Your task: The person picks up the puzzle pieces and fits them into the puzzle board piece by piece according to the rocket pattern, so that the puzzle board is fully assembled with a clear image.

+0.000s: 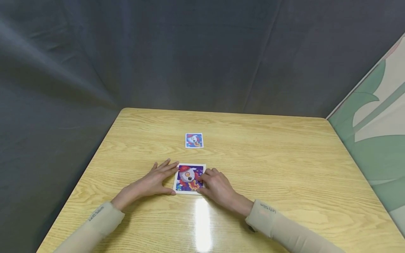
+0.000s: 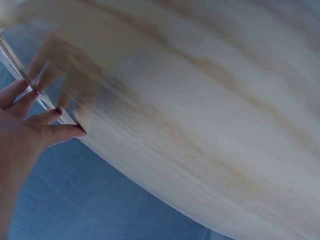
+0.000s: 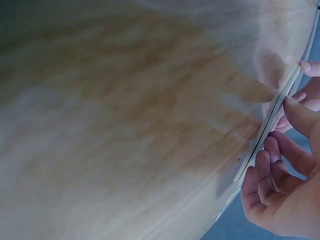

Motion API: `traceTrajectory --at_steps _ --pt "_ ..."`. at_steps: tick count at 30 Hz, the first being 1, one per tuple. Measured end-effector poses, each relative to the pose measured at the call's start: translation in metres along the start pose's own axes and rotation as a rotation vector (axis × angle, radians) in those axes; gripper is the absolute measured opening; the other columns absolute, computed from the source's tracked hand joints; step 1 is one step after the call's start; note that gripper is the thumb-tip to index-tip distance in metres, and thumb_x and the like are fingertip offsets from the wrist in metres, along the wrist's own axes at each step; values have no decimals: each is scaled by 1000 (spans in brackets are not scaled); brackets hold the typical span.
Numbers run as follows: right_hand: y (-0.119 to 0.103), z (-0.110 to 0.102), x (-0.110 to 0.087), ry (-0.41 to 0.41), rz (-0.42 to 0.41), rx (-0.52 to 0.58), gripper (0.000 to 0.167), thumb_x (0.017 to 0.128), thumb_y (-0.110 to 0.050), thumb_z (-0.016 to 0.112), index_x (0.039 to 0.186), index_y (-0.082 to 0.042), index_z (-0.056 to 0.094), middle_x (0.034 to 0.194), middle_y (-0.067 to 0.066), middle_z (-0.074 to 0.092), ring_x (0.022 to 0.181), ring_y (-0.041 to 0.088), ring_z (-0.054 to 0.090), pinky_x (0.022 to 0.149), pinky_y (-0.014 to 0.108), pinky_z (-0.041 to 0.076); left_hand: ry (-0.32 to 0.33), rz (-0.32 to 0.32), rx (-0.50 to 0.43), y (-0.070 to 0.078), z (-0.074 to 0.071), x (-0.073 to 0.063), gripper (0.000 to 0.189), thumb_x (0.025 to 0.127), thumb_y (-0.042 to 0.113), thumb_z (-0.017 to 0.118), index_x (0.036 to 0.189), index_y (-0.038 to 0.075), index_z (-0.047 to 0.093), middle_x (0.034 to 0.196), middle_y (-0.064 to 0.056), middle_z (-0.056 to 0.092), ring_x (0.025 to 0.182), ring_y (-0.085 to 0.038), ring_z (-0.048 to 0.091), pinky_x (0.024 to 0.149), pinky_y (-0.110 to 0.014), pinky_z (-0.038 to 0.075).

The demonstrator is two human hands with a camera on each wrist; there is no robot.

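Observation:
A square picture board (image 1: 189, 193) with a white border lies flat on the table. Its purple picture shows a round grey-white figure with red parts. Along its left edge rests my left hand (image 1: 155, 180), fingers stretched out at the upper corner and thumb at the lower one. My right hand (image 1: 218, 186) lies over the right edge with bent fingers, the index fingertip and thumb on the picture side. Whether those fingers pinch anything is hidden. In the right wrist view the board (image 3: 265, 127) appears edge-on, close to the right fingers (image 3: 272, 150).
Beyond the board lies a smaller square card (image 1: 194, 140) with a similar picture. The wooden table (image 1: 269, 158) reflects light near its front. A dark curtain (image 1: 196, 56) hangs behind and to the left; a panel with green leaf shapes (image 1: 379, 147) stands at the right.

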State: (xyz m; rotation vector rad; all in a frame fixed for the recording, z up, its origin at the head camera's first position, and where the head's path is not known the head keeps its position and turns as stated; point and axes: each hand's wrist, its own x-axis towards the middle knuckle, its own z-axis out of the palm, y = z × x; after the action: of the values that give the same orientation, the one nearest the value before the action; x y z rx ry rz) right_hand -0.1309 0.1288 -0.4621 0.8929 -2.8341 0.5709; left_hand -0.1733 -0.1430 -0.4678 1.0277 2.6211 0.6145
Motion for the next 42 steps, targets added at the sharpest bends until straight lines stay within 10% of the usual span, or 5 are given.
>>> traceTrajectory --at_steps 42 --pt "25 -23 -7 219 177 183 11 86 -13 72 95 -6 72 94 4 68 84 18 59 70 28 51 10 13 27 -3 0 5 90 79 51 72 147 5 37 158 -8 23 145 -38 11 108 -70 7"
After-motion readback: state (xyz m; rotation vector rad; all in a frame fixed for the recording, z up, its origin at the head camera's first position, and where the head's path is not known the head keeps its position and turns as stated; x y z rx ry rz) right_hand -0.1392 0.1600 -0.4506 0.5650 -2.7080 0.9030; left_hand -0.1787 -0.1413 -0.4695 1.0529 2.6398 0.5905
